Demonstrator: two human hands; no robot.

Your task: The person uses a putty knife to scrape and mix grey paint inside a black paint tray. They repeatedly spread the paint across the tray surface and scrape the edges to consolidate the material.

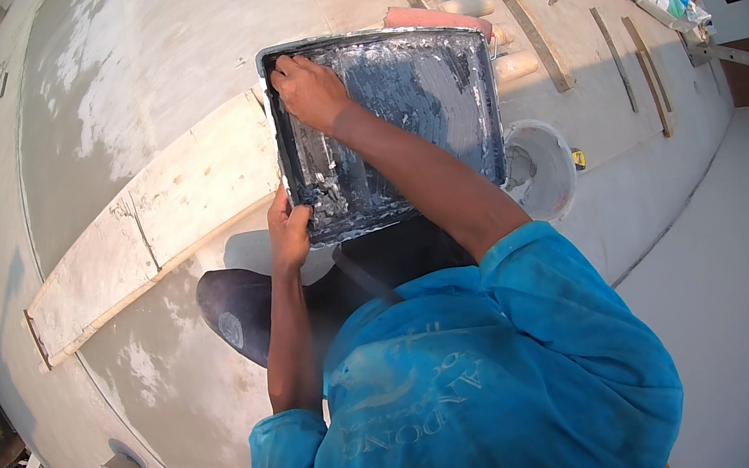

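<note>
Crouching over a grey-smeared paint tray [397, 124], the person grips its near edge with the left hand [289, 230], while the right hand [309, 89], fingers curled, presses its far corner; grey residue coats most of it.

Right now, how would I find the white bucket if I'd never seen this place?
Start at the big dark paint tray that both hands hold, the left hand at its near edge. Look just past the tray's right side, on the grey floor. The white bucket sits there, round and open-topped, unlike the long flat wooden strips beyond it.
</note>
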